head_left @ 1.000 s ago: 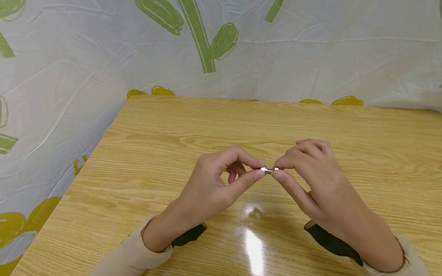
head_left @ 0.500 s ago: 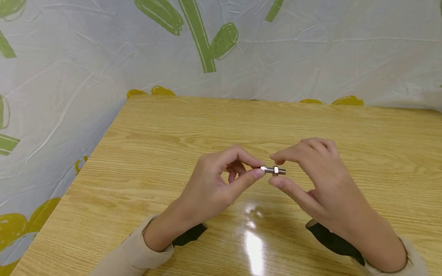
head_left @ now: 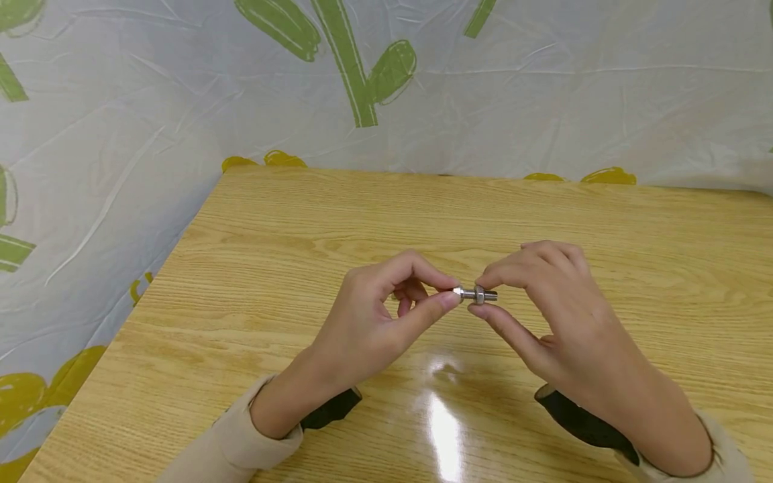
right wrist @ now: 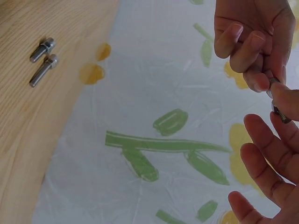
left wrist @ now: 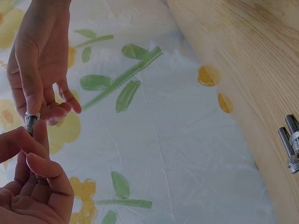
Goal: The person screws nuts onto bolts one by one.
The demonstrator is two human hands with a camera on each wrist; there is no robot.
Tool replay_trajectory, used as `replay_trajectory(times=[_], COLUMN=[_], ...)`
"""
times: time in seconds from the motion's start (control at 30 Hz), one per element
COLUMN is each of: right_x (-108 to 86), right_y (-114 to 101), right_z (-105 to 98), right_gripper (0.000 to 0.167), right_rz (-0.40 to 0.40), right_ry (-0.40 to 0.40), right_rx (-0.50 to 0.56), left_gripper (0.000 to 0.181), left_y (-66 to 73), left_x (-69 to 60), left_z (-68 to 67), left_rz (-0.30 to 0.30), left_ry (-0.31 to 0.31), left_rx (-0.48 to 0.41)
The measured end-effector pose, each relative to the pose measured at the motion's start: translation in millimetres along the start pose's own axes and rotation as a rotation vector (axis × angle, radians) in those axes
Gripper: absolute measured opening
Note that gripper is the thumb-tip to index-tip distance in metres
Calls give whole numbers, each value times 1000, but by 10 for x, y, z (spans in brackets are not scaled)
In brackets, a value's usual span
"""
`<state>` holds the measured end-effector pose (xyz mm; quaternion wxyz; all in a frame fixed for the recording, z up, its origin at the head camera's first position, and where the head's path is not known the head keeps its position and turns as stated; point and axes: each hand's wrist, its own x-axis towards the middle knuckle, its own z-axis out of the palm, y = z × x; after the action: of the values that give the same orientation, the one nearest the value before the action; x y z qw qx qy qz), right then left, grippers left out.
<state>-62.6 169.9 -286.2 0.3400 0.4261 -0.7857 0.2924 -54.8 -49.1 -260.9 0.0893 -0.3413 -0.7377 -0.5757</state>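
My left hand [head_left: 377, 312] pinches the head end of a small silver bolt [head_left: 468, 294] between thumb and forefinger, above the table. The bolt lies nearly level, its threaded end pointing right. A hex nut [head_left: 480, 295] sits partway along the thread, with some thread showing beyond it. Thumb and forefinger of my right hand [head_left: 558, 318] pinch the nut from both sides, while the other right fingers stay off it. In the right wrist view the threaded end of the bolt [right wrist: 282, 115] shows between the hands, partly hidden by fingers.
Two more metal bolts [right wrist: 44, 71] lie on the wood-grain table [head_left: 302, 221], visible in both wrist views. A pale cloth [head_left: 483, 107] printed with green leaves and yellow flowers hangs behind and left of the table.
My right fingers covered the nut a second ago, then parted from it at half a second. Now they are back around the nut. My left hand keeps its pinch, shifted slightly left.
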Motion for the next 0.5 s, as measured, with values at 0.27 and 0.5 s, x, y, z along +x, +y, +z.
replay_trajectory(times=[0.27, 0.5], right_x=[18, 22], right_y=[-33, -18], right_z=[4, 41], right_gripper=[22, 24], right_rz=[20, 15], right_ry=[-49, -34], right_rx=[-47, -75], left_gripper=[9, 14], left_y=[-18, -125], left_x=[-3, -24], left_z=[9, 47], left_rz=[-9, 10], left_ry=[-4, -13], left_rx=[6, 21])
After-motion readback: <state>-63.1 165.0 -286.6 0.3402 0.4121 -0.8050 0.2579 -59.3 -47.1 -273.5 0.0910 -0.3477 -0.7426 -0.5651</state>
